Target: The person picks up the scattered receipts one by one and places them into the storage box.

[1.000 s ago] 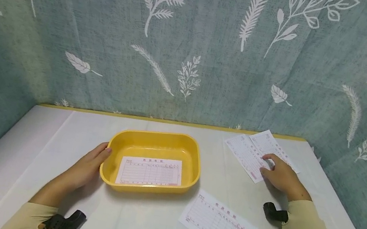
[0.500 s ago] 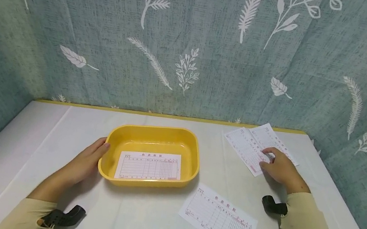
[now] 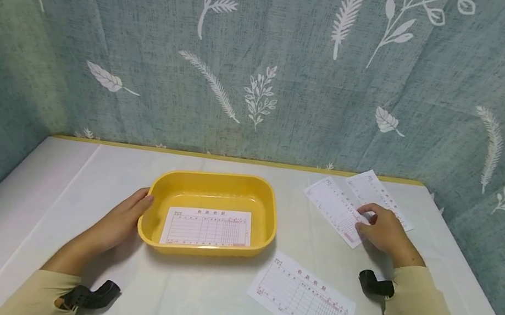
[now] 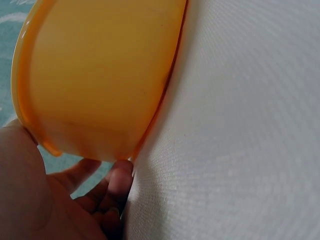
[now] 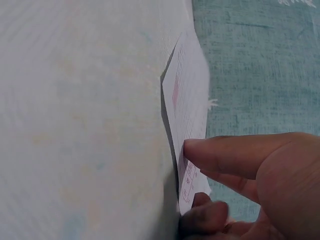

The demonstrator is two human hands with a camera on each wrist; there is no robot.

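My left hand (image 3: 122, 216) holds the left end of a yellow plastic basin (image 3: 203, 254), thumb over the rim. In the left wrist view, its fingers lie against the outside of the basin (image 4: 100, 75). A printed receipt slip (image 3: 208, 227) lies flat inside. At the back right, my right hand (image 3: 385, 233) pinches the edge of another receipt slip (image 3: 334, 207); the right wrist view has the thumb on top of this slip (image 5: 187, 95) and fingers at its edge, with the paper slightly raised. Beside it lies a further receipt slip (image 3: 374, 192), partly behind the hand.
One more receipt slip (image 3: 303, 302) lies at an angle on the white tablecloth (image 3: 188, 303), right of and in front of the basin. Patterned green-blue cloth (image 3: 220, 107) walls off the back and sides. A black band (image 3: 91, 295) sits on each wrist.
The slip under my right hand has shifted slightly left, away from the slip behind it, and the gap between them has widened. My left hand stays on the basin. The head view has tilted slightly.
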